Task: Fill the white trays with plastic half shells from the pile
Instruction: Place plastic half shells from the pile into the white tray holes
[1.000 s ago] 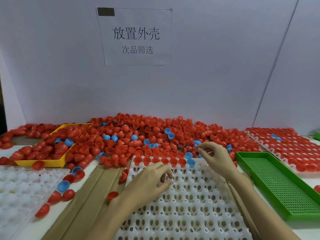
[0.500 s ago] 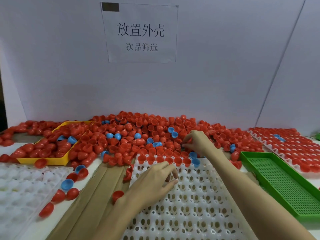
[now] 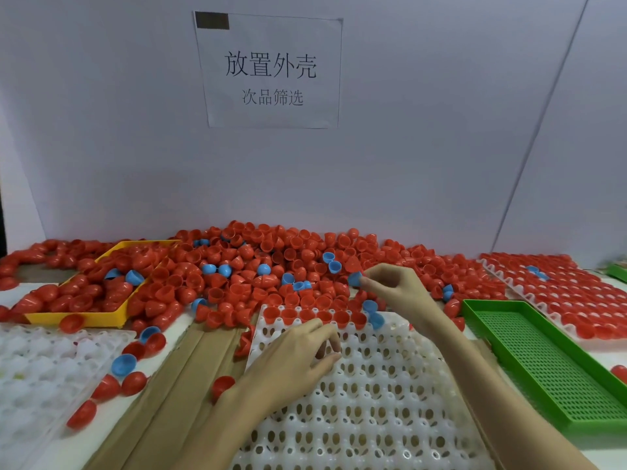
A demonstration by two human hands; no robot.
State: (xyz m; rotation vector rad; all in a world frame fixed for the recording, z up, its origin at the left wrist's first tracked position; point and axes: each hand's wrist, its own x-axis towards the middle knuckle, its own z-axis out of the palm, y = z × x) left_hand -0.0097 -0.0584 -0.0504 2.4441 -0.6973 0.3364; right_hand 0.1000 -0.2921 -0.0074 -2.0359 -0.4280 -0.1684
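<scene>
Red half shells, with a few blue ones among them, lie in a big pile (image 3: 271, 266) along the back of the surface (image 3: 40, 446), against the grey wall. In front of us sits a white tray (image 3: 366, 401) with many round pockets; only its far row holds shells, mostly red and one blue at the right end. Our right hand (image 3: 397, 290) is raised just above the near edge of the pile, and its fingers (image 3: 368, 282) pinch a small blue half shell (image 3: 354, 278) between thumb and forefinger. Our left hand (image 3: 298, 357) rests on the far part of the white tray, just behind the filled row; its fingers are loosely curled and we see nothing held in them.

On the left we have a second white tray (image 3: 37, 364), whose pockets look empty, with some loose red and blue shells beside it on the surface. A yellow tray (image 3: 81, 318) behind it is full of red shells. Strips of brown cardboard (image 3: 176, 385) lie between the two white trays. On the right we see a green perforated tray (image 3: 543, 357), and beyond it a filled white tray (image 3: 576, 293) covered with red shells. A paper sign (image 3: 271, 69) with printed characters hangs on the wall.
</scene>
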